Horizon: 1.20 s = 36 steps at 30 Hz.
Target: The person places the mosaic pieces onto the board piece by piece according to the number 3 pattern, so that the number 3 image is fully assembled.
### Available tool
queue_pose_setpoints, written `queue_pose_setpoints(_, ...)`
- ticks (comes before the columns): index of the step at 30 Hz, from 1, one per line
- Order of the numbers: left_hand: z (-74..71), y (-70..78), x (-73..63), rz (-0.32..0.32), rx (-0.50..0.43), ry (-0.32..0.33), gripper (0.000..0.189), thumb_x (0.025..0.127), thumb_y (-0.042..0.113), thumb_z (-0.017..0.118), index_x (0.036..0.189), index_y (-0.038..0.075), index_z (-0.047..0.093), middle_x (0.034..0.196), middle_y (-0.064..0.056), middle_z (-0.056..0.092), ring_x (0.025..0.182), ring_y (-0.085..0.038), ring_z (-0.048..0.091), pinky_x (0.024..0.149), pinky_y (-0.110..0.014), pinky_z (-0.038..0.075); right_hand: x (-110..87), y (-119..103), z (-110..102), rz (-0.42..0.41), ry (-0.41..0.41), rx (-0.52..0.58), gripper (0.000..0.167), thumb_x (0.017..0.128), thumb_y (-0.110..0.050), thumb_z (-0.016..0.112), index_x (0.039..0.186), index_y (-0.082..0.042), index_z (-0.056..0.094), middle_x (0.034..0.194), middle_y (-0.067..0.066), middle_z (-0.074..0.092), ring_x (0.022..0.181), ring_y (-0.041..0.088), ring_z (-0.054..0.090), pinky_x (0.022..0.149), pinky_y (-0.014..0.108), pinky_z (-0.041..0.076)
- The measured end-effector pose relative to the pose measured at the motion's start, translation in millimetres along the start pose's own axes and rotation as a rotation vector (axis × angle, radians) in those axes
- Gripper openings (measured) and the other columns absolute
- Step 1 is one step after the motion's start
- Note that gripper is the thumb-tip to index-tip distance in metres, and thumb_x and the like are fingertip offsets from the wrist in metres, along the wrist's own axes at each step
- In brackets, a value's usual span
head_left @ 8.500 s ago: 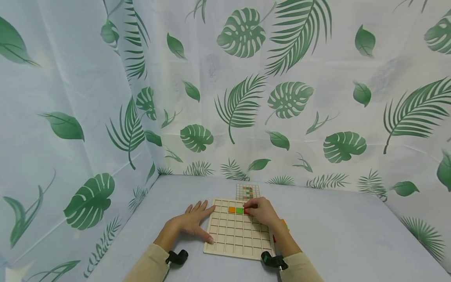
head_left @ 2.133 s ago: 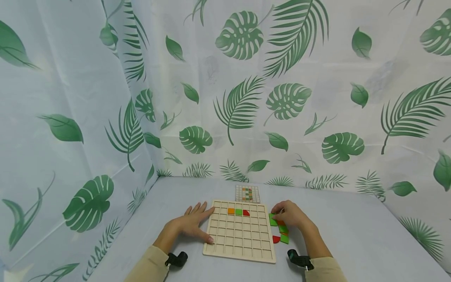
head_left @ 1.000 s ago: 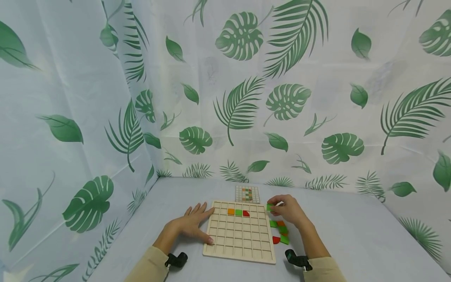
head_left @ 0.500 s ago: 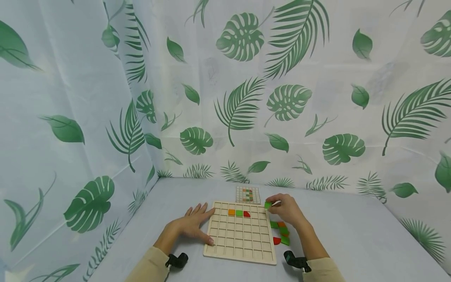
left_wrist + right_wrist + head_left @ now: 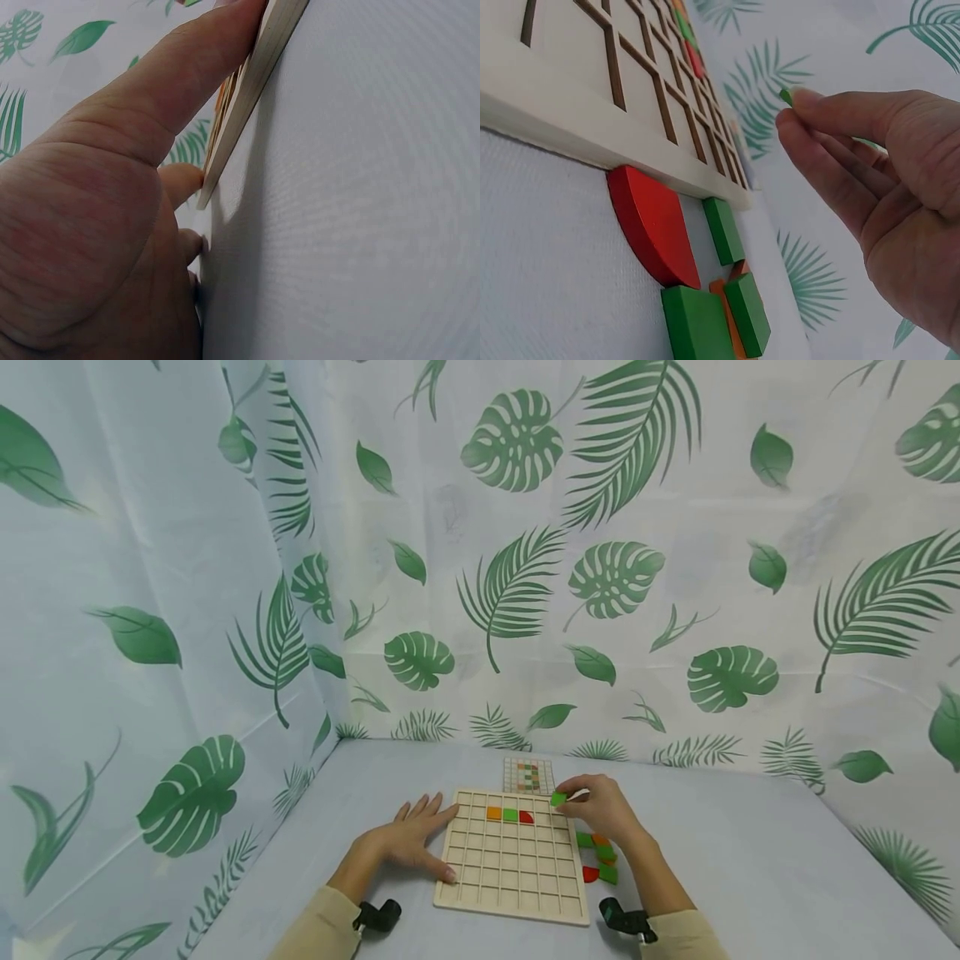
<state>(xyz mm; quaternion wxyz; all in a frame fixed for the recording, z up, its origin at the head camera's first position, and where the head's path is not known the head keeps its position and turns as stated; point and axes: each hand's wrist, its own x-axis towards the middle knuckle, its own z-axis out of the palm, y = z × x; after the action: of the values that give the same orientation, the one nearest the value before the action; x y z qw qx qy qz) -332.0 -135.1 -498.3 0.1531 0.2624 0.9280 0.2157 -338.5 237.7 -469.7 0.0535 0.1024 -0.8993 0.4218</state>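
Note:
A green square tile [image 5: 558, 798] is pinched between thumb and forefinger of my right hand [image 5: 600, 807], above the far right corner of the wooden grid board [image 5: 512, 881]. My left hand [image 5: 408, 837] lies spread at the board's left side, thumb and forefinger touching its edge. In the board's second row sit an orange tile [image 5: 493, 813], a green tile [image 5: 510, 815] and a red rounded tile [image 5: 527, 817], side by side. The right wrist view shows only a sliver of the held tile [image 5: 786, 97] past the fingertips.
Right of the board lie loose tiles: a red rounded one [image 5: 654, 225], several green ones [image 5: 699, 322] and some orange, partly overlapping. Behind the board is a small card [image 5: 528, 775] printed with a coloured grid pattern. Leaf-printed curtains [image 5: 630, 635] enclose the table.
My right hand has set the red tile in the row, taken a green tile from the loose pile, and carried it left over the board's far corner. My left hand stays put.

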Motion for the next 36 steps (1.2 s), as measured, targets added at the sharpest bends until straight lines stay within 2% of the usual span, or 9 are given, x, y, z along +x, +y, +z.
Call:
queue_pose_setpoints(7,1.4,-0.4,0.1,-0.008,0.011,0.002,0.121,0.073,0.074,0.08,0.168,0.025,0.023,0.176,-0.016,0.006,0.163,-0.038,0.0,0.13,-0.062,0.001,-0.3,-1.2,6.3,-0.051,-0.047,0.078,0.029,0.09,-0.005,0.08,0.118,-0.001,0.075,0.092,0.009,0.071,0.08,0.023,0.075,0.071,0.037,0.065)
queue_pose_setpoints(10,0.5,-0.5,-0.7,-0.006,0.011,0.005,0.121,0.073,0.074,0.08,0.168,0.025,0.022,0.176,-0.016,0.006,0.163,-0.038,0.0,0.129,-0.062,0.001,1.0,-2.4,9.5,-0.047,-0.05,0.091,0.03,0.09,-0.006,0.08,0.12,-0.001,0.075,0.088,0.008,0.071,0.079,0.026,0.076,0.07,0.035,0.065)
queue_pose_setpoints(13,0.0,-0.6,-0.9,0.001,0.01,0.008,0.121,0.074,0.075,0.08,0.168,0.024,0.022,0.176,-0.017,0.006,0.163,-0.039,-0.001,0.129,-0.063,0.001,1.4,-4.2,11.7,-0.046,-0.049,0.085,0.031,0.091,-0.008,0.08,0.12,0.0,0.074,0.087,0.006,0.072,0.078,0.025,0.077,0.069,0.033,0.065)
queue_pose_setpoints(24,0.8,-0.5,0.2,0.003,0.001,0.004,0.12,0.074,0.074,0.079,0.168,0.026,0.022,0.176,-0.016,0.005,0.163,-0.038,-0.001,0.129,-0.062,0.001,0.3,-9.3,19.7,-0.128,-0.094,0.078,0.026,0.093,-0.006,0.077,0.117,0.003,0.072,0.088,0.006,0.074,0.078,0.022,0.077,0.068,0.031,0.064)
queue_pose_setpoints(29,0.9,-1.2,0.3,0.003,0.001,0.002,0.121,0.074,0.075,0.079,0.168,0.026,0.022,0.176,-0.016,0.006,0.163,-0.038,-0.001,0.129,-0.062,0.001,0.1,-10.9,22.6,-0.144,-0.12,0.058,0.024,0.093,-0.007,0.077,0.116,0.0,0.073,0.088,0.003,0.072,0.078,0.018,0.074,0.067,0.026,0.062)
queue_pose_setpoints(36,0.5,-0.9,0.4,-0.003,0.002,0.006,0.121,0.073,0.075,0.079,0.168,0.026,0.022,0.176,-0.015,0.006,0.163,-0.037,-0.001,0.13,-0.062,0.001,-0.1,-13.1,24.8,-0.16,-0.131,-0.013,0.024,0.092,-0.014,0.08,0.114,-0.005,0.076,0.087,-0.002,0.071,0.074,0.014,0.065,0.064,0.025,0.056)
